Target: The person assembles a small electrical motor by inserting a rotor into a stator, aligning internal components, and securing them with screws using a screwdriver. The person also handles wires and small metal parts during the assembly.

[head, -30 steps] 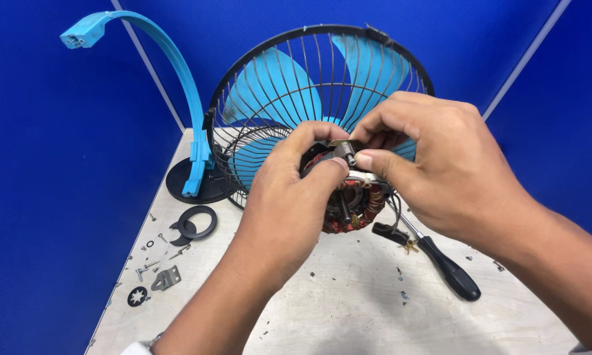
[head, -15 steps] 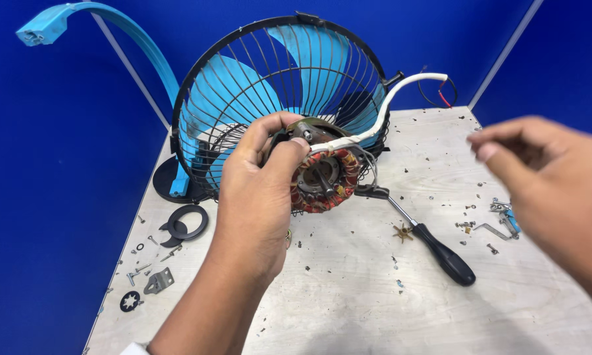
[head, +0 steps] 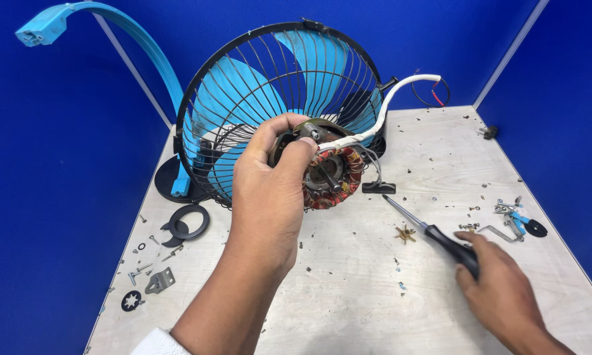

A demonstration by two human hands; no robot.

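My left hand (head: 270, 190) grips a fan motor (head: 327, 172) with red and yellow copper windings, holding it up in front of a black wire fan guard (head: 279, 98) with blue blades. A white sleeved cable (head: 388, 98) runs from the motor to the back. My right hand (head: 500, 289) rests low on the table, its fingers closing on the black handle of a screwdriver (head: 441, 238) that lies with its tip pointing toward the motor.
A blue curved fan stand (head: 112, 26) rises at the back left. Black rings (head: 187, 222), a metal bracket (head: 159, 281), screws and a toothed washer lie at the left. A brass star piece (head: 406, 232) and small blue-handled parts (head: 516, 220) lie at the right. Blue walls enclose the table.
My right hand has left the motor, swung out right and dropped down onto the screwdriver handle. The left hand keeps holding the motor.
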